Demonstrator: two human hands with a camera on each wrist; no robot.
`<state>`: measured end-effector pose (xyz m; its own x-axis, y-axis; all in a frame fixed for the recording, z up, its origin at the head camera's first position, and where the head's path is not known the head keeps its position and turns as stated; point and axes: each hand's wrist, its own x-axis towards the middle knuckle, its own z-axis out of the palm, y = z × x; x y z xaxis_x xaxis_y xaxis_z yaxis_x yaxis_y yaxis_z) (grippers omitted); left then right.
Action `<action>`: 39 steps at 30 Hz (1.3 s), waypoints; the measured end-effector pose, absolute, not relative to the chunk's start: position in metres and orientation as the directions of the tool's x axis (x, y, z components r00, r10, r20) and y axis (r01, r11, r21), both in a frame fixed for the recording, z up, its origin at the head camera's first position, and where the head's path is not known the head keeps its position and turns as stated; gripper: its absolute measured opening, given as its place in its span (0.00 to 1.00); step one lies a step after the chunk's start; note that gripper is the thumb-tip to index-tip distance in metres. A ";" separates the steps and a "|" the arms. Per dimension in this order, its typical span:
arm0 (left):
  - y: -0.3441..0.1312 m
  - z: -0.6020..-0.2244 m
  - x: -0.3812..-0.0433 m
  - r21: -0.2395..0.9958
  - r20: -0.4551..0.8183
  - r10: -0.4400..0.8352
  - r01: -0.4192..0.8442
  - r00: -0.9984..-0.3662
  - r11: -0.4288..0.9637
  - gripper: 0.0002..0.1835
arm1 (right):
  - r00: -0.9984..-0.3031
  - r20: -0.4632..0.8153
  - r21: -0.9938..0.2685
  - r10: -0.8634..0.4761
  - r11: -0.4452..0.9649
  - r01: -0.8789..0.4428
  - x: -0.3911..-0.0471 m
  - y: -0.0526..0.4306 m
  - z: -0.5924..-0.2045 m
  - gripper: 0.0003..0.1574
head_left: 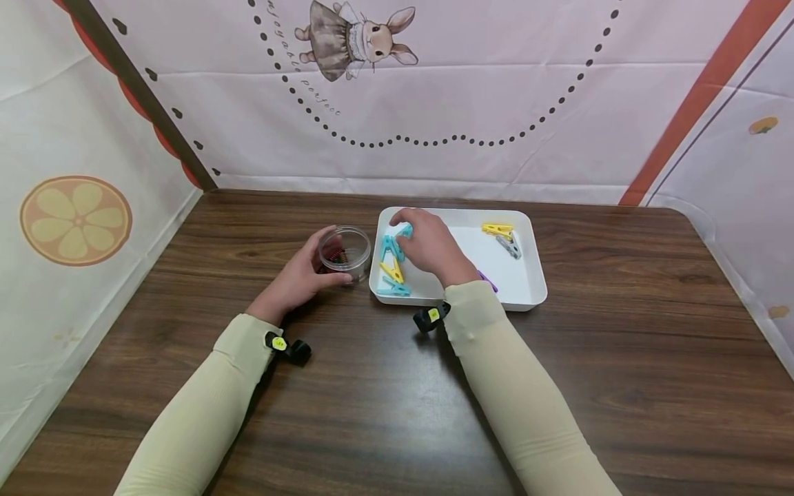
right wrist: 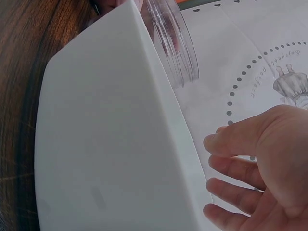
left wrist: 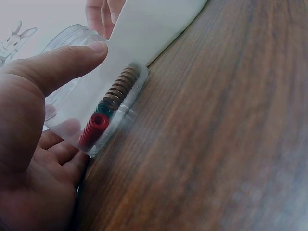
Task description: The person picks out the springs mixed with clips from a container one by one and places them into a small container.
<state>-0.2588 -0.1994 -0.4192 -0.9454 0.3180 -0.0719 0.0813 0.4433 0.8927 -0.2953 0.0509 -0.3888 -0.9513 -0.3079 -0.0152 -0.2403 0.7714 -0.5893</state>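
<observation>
In the head view my left hand [head_left: 304,272] grips a clear round jar [head_left: 358,265] beside the tray, thumb on the near side and fingers round the far side. Springs lie low in the jar: a red spring [left wrist: 94,129], a dark teal one partly hidden, and a brown spring [left wrist: 122,87]. My right hand [head_left: 429,246] hovers over the left part of the white tray [head_left: 459,297], its fingertips by a teal clothespin [head_left: 405,230]. The right wrist view shows no thing between its bent fingers [right wrist: 236,171]. More teal clothespins [head_left: 395,286] and a yellow clothespin [head_left: 393,271] lie below that hand.
At the tray's right end lie a yellow clothespin [head_left: 497,229] and a grey clothespin [head_left: 509,246]. A purple piece [head_left: 488,281] shows partly behind the right wrist. The brown wooden table [head_left: 372,399] meets a printed cloth [head_left: 484,103] at the back.
</observation>
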 end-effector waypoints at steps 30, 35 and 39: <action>-0.197 -0.417 -0.258 0.890 -0.073 0.311 0.079 -0.948 0.449 0.50 | -0.956 -0.132 -0.554 -0.262 0.819 -0.148 -0.300 0.054 -0.390 0.20; -0.195 -0.417 -0.254 0.887 -0.073 0.307 0.079 -0.949 0.454 0.50 | -0.955 -0.154 -0.550 -0.252 0.825 -0.130 -0.297 0.056 -0.389 0.21; -0.194 -0.416 -0.251 0.887 -0.077 0.303 0.073 -0.950 0.456 0.50 | -0.955 -0.166 -0.542 -0.248 0.832 -0.122 -0.295 0.057 -0.390 0.21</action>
